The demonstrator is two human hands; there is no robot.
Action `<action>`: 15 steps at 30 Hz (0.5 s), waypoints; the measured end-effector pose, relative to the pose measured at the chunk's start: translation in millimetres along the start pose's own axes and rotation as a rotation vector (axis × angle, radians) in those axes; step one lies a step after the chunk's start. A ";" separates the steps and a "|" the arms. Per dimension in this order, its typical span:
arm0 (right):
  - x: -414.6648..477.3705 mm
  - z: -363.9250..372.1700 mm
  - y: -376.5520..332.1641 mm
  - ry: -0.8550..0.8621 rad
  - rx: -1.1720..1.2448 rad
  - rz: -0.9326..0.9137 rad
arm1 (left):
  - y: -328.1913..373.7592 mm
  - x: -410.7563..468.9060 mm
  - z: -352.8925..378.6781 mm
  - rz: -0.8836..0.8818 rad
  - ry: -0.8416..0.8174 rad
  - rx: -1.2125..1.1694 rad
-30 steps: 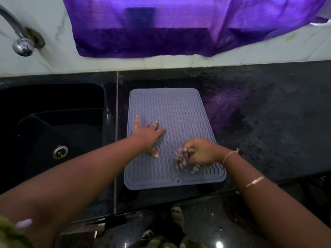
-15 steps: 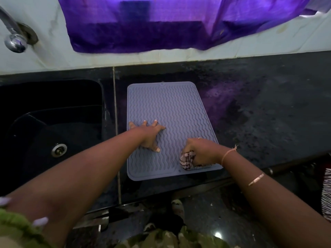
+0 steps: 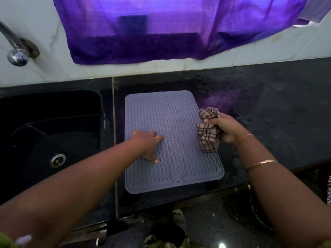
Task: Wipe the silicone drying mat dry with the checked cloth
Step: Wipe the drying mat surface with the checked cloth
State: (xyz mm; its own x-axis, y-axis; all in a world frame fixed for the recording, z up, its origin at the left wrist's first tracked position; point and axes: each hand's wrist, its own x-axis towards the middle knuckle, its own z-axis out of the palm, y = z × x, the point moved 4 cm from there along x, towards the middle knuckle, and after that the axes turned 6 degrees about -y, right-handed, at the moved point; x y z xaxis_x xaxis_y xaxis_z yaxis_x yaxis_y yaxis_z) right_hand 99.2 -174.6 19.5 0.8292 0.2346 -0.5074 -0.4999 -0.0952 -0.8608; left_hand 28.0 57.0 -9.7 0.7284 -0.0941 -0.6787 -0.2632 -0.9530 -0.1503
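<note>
A grey silicone drying mat [image 3: 177, 111] with wavy ridges lies on the black counter, just right of the sink. My left hand [image 3: 146, 144] presses flat on the mat's left half, fingers spread. My right hand [image 3: 226, 128] grips the bunched checked cloth [image 3: 207, 135], beige with dark lines, at the mat's right edge. The cloth hangs from my fist and partly overlaps the mat's rim.
A black sink [image 3: 52, 133] with a metal drain [image 3: 57, 160] lies to the left, a chrome tap [image 3: 15, 51] above it. A purple curtain [image 3: 161, 29] hangs on the white wall. The dark counter [image 3: 268, 113] stretches right; its front edge is close below the mat.
My right hand has carried the cloth from the mat's near right corner up along the right edge. My left hand stays pressed on the mat's left half.
</note>
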 end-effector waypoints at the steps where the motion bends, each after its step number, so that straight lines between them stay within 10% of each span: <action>1: 6.0 2.3 -2.0 0.003 0.078 0.013 | -0.6 2.9 -5.1 0.006 -0.009 -0.014; 15: 94.2 75.4 -84.0 -0.196 0.925 -0.228 | -58.4 48.6 -42.2 -0.281 0.258 -0.613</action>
State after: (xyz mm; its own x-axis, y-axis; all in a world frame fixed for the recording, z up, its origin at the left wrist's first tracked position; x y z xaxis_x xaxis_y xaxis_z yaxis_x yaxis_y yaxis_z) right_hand 200.4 -71.6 46.9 0.9160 0.3177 -0.2449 -0.4008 0.7506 -0.5253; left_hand 105.5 95.9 -3.5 0.8624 0.1855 -0.4711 0.3032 -0.9344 0.1871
